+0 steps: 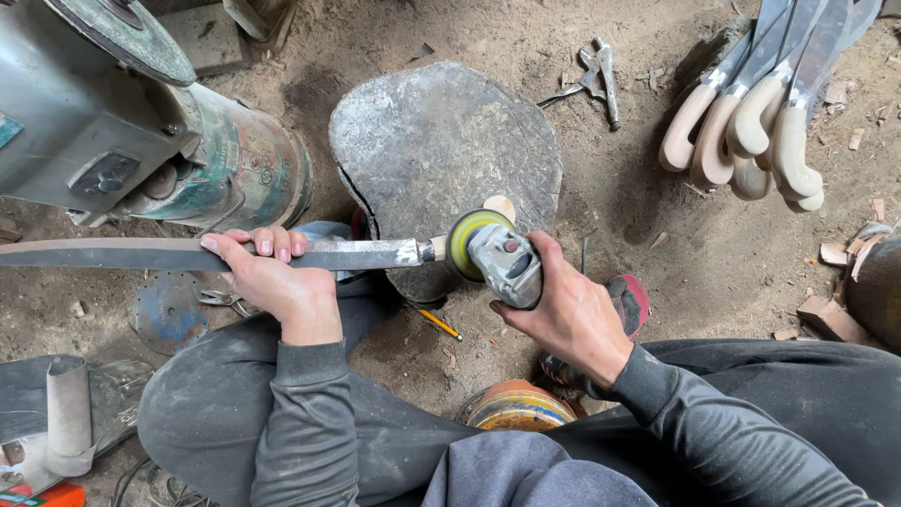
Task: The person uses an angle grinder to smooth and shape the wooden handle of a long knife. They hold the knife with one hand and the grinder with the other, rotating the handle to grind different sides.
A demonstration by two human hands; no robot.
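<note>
Two bare hands work one long, dark, flat blade [169, 253] lying left to right above the knees, its pale wooden handle [497, 208] at the right end, over a grey stone block [441, 141]. The left hand [277, 277] has its fingers [267, 242] curled shut over the blade's middle. The right hand [563, 314] is wrapped tight around a small angle grinder [497, 258], whose yellow-rimmed disc touches the blade where it meets the handle.
</note>
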